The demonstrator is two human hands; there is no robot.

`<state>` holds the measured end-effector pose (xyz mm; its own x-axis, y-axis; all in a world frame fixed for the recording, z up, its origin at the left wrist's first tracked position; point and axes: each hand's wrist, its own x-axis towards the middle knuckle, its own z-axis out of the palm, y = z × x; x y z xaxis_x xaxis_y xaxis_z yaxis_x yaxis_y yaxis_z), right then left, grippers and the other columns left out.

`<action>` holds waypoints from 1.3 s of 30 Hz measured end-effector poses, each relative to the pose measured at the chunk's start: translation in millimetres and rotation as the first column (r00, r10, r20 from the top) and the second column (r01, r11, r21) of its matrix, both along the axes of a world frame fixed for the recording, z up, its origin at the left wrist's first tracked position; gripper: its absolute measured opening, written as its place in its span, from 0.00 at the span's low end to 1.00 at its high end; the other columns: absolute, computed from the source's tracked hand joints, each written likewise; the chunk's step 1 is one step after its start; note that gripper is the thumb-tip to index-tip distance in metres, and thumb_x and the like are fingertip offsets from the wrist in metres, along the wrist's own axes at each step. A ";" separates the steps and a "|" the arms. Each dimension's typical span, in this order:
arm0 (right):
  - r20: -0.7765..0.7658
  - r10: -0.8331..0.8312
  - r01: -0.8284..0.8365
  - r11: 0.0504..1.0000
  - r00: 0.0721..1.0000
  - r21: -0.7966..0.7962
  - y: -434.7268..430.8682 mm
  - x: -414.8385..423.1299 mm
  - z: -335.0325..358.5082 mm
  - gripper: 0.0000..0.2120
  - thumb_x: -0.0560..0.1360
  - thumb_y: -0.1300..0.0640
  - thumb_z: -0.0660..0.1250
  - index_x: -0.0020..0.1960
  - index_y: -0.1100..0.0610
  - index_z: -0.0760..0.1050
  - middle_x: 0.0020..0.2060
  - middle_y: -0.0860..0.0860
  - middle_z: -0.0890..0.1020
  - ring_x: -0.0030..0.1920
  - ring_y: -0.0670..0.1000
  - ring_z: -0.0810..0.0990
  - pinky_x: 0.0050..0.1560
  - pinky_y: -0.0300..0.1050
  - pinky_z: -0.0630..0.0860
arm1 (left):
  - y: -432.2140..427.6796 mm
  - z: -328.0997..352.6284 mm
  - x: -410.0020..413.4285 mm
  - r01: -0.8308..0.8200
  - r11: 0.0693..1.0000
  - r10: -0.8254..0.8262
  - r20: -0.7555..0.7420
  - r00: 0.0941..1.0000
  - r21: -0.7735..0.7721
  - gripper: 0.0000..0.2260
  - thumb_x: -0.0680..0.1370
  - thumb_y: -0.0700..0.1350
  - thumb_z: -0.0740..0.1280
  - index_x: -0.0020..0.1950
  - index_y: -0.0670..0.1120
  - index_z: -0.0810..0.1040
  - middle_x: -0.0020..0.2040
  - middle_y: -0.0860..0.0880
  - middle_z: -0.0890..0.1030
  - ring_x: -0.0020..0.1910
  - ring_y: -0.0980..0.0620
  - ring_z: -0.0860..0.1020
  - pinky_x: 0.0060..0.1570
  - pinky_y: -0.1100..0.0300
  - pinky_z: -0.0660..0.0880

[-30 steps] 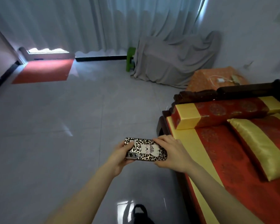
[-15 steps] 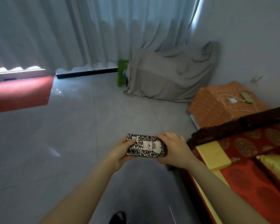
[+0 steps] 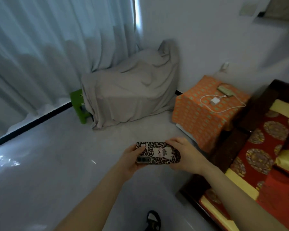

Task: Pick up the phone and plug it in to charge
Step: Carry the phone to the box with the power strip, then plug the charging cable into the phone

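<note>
1. Phone is held back up over the floor, left hand clasping the camera end, right hand wrapped round the other end.
2. Charger cable lies looped on the orange-covered table, well apart from the phone.
3. Risk: freeing one hand for the cable leaves a one-handed hold; phone drops on hard tile.
4. Risk: port side faces away, can't tell its orientation; plug may miss.
5. Risk: tugging the loop drags the white adapter off the edge.

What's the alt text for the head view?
Both hands, left hand and right hand, hold a leopard-print phone sideways over the floor. Ahead, a white charger and cable lie on an orange-covered stand beside a red-and-gold bed.
</note>
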<state>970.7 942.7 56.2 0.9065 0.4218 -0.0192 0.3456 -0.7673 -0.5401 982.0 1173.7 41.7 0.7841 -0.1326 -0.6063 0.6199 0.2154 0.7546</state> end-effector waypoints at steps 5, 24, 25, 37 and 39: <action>0.010 -0.103 0.103 0.994 0.995 0.027 -12.2 91.3 14.2 0.37 0.62 0.50 0.77 0.68 0.56 0.71 0.59 0.56 0.76 0.61 0.54 0.71 0.64 0.41 0.64 | -10.3 11.3 118.0 0.115 0.993 -0.115 -0.007 0.993 -0.016 0.13 0.76 0.43 0.67 0.59 0.41 0.77 0.55 0.40 0.82 0.53 0.42 0.81 0.45 0.49 0.81; 0.057 -0.659 0.661 0.748 0.750 -0.054 -148.9 367.6 -0.3 0.41 0.62 0.41 0.74 0.71 0.53 0.68 0.62 0.50 0.74 0.63 0.52 0.72 0.62 0.52 0.75 | -205.3 0.5 527.0 0.697 0.716 -0.698 -0.050 0.715 -0.028 0.12 0.76 0.40 0.66 0.60 0.43 0.76 0.50 0.42 0.82 0.44 0.47 0.81 0.40 0.54 0.81; 0.049 -0.678 0.679 0.732 0.734 -0.053 -160.8 376.7 -4.8 0.41 0.62 0.40 0.74 0.71 0.54 0.68 0.63 0.51 0.73 0.64 0.53 0.71 0.63 0.52 0.74 | -221.8 -3.7 541.0 0.719 0.694 -0.719 -0.055 0.692 -0.027 0.13 0.76 0.40 0.66 0.61 0.43 0.76 0.51 0.42 0.82 0.46 0.46 0.81 0.43 0.52 0.81; -0.107 -0.779 0.775 0.627 0.618 -0.081 -338.5 511.4 -88.0 0.42 0.62 0.38 0.69 0.70 0.58 0.69 0.62 0.55 0.73 0.63 0.57 0.71 0.64 0.53 0.71 | -426.7 -91.6 686.0 0.752 0.658 -0.742 -0.185 0.644 -0.020 0.14 0.75 0.40 0.67 0.61 0.41 0.76 0.54 0.39 0.81 0.42 0.44 0.83 0.35 0.50 0.82; -0.127 -0.776 0.774 0.629 0.618 -0.071 -360.5 530.9 -102.6 0.40 0.62 0.44 0.75 0.70 0.59 0.69 0.62 0.57 0.74 0.63 0.58 0.70 0.64 0.53 0.70 | -447.6 -108.8 707.2 0.760 0.650 -0.747 -0.210 0.631 -0.031 0.16 0.75 0.42 0.68 0.62 0.42 0.77 0.58 0.39 0.80 0.48 0.41 0.82 0.42 0.45 0.81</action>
<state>1501.6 582.2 -46.4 0.8844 -0.4369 -0.1639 -0.4534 -0.7213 -0.5237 1689.2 726.1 -67.1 0.2973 -0.5872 -0.7528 0.6747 -0.4287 0.6009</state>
